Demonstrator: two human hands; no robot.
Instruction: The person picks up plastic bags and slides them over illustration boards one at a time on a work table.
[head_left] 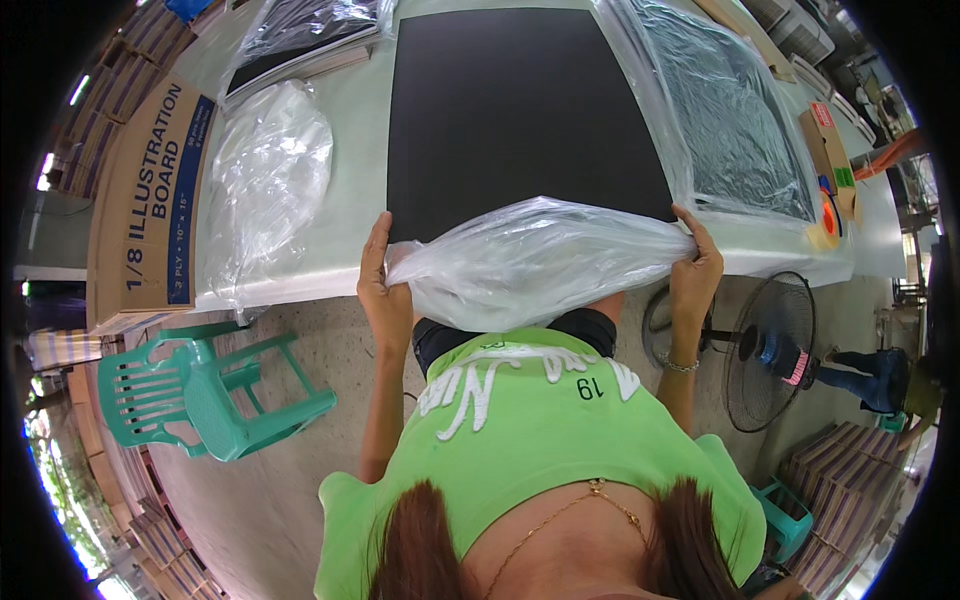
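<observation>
- The black board lies flat on the table, from top centre to the middle of the frame, its near edge toward me; I can't tell whether it is one sheet or several.
- The clear plastic bunches across that near edge at the centre, its lower folds hanging in front of my lap.
- My left hand pinches the plastic between thumb and fingers by the board's near left corner.
- My right hand grips it likewise by the near right corner; whether either hand also presses on the board is hidden from me.
- To work the plastic over the edge well, I'd say both hands should pull evenly, with the width stretched taut so that no fold catches a corner.
- A lopsided tug could skew the board or tear the thin film, so I would ease it on gently and smooth out the bunching.
- Loose plastic bags lie at the left, and a plastic-covered dark stack at the upper right, near enough to snag my sideways movement.
</observation>
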